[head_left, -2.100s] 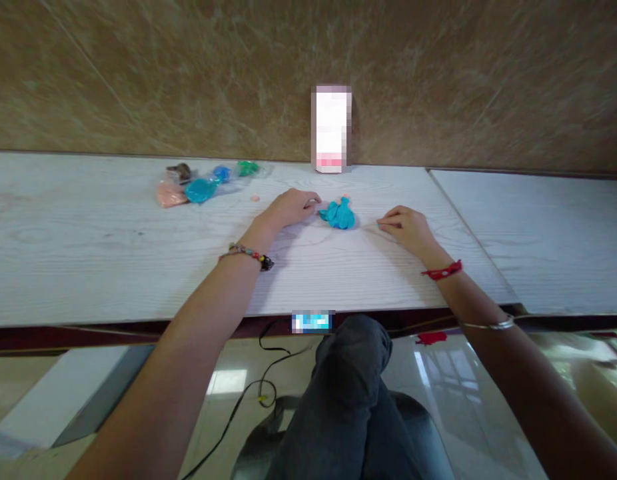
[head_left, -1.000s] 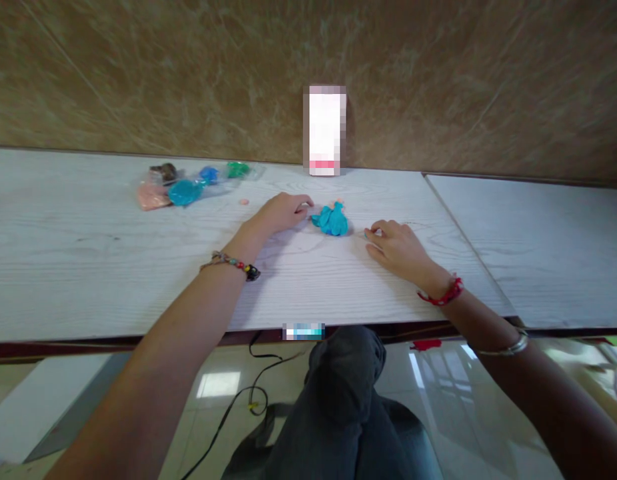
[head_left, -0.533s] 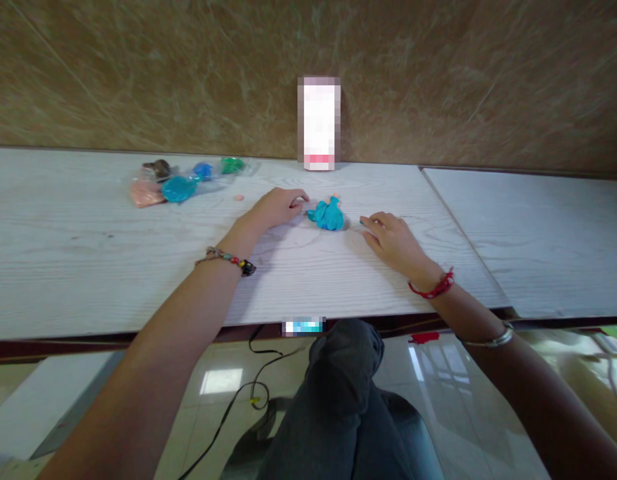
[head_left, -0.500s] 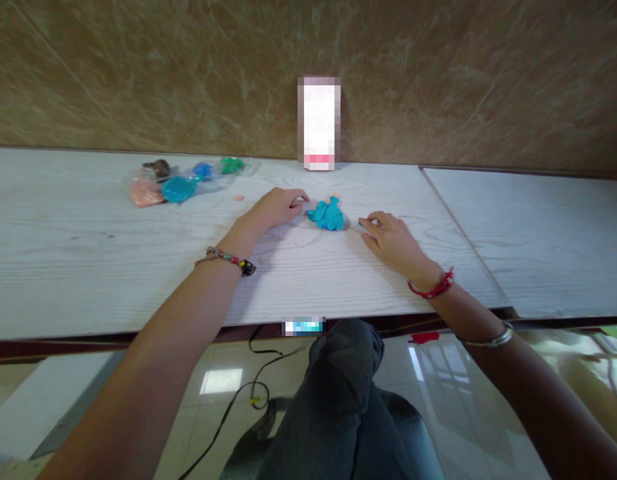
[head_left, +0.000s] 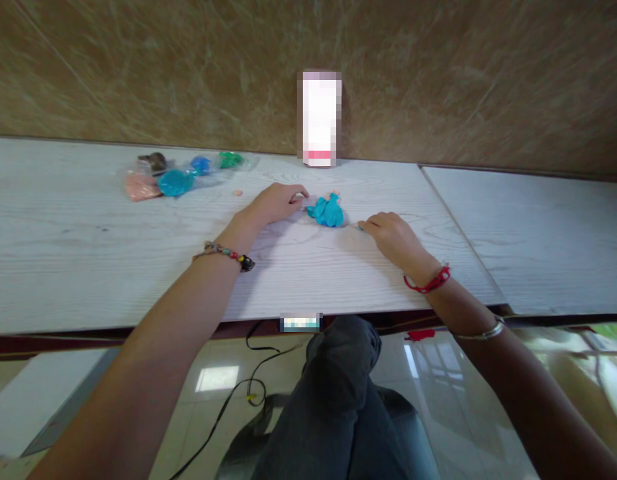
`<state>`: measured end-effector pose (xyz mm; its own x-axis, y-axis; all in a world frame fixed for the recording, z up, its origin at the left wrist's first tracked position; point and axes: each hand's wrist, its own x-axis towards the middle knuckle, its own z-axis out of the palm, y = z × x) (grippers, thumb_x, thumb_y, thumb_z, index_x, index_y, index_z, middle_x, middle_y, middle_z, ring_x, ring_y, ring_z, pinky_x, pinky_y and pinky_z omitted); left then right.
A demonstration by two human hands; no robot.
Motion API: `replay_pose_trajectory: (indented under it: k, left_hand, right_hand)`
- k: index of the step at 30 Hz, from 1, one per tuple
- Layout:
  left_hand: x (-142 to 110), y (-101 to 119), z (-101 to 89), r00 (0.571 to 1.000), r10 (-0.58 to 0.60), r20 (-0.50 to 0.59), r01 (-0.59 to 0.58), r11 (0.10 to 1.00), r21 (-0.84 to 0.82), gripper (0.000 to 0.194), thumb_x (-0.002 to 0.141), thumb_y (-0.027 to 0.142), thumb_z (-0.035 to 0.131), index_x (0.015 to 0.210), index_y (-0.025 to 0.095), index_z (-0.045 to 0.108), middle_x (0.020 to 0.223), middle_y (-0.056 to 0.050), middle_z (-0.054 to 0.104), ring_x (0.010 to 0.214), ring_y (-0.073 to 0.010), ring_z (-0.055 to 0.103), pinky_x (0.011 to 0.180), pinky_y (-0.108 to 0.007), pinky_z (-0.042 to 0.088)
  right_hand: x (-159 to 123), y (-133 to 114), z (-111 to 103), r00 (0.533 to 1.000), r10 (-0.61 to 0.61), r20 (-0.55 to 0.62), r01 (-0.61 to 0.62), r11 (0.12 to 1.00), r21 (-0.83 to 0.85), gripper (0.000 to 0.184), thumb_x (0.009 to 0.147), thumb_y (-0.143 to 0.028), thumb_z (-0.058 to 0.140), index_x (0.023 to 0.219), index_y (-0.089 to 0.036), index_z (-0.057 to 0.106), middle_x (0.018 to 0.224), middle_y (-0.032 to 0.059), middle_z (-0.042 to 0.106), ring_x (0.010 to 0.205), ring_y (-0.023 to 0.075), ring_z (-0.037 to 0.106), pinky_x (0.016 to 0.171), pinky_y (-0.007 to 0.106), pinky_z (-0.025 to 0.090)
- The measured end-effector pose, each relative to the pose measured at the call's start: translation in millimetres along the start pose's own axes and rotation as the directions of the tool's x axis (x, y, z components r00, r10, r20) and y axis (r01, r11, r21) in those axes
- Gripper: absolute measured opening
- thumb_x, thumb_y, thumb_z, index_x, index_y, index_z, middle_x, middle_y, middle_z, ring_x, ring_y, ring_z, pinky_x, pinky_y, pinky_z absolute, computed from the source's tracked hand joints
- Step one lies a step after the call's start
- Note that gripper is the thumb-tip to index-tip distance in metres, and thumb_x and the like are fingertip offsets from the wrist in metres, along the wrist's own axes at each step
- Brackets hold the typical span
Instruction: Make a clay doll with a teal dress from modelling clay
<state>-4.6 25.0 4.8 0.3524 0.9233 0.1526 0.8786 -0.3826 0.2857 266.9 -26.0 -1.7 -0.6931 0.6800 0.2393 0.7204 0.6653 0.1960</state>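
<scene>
A blue clay figure (head_left: pixel 327 211) with ruffled folds and a bit of peach clay at its top lies on the white wood-grain table (head_left: pixel 288 273). Just left of it rests my left hand (head_left: pixel 278 202), its index finger curved and its thumb apart, with nothing visible between them. My right hand (head_left: pixel 388 233) is on the other side of the figure, a short gap away. Its thumb and fingertips are pinched together on a tiny piece of blue clay (head_left: pixel 360 228), mostly hidden by the fingers.
Clear bags of peach clay (head_left: pixel 141 188), light blue clay (head_left: pixel 176 183), dark blue clay (head_left: pixel 201 165), green clay (head_left: pixel 230 159) and brown clay (head_left: pixel 156 161) lie at the back left. A small peach clay piece (head_left: pixel 238 193) is nearby. A blurred phone-like screen (head_left: pixel 320 120) leans on the wall.
My right thumb has closed up against the fingers, where there was a gap before. My left hand has stayed beside the figure. The whole view has shifted slightly.
</scene>
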Motion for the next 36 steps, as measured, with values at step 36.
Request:
replay_pose_trajectory:
  k: [36]
  left_hand:
    - [1, -4, 2.8, 1.000, -0.004, -0.002, 0.004, 0.999, -0.032, 0.032, 0.083, 0.023, 0.049, 0.111, 0.018, 0.064, 0.083, -0.004, 0.068, 0.075, -0.0148, 0.059, 0.070, -0.024, 0.040]
  right_hand:
    - [-13, 3, 6, 0.998, 0.007, -0.070, 0.008, 0.977, 0.212, 0.037, 0.088, -0.007, 0.037, 0.105, -0.018, 0.069, 0.111, 0.0117, 0.065, 0.096, 0.0224, 0.055, 0.076, 0.035, 0.041]
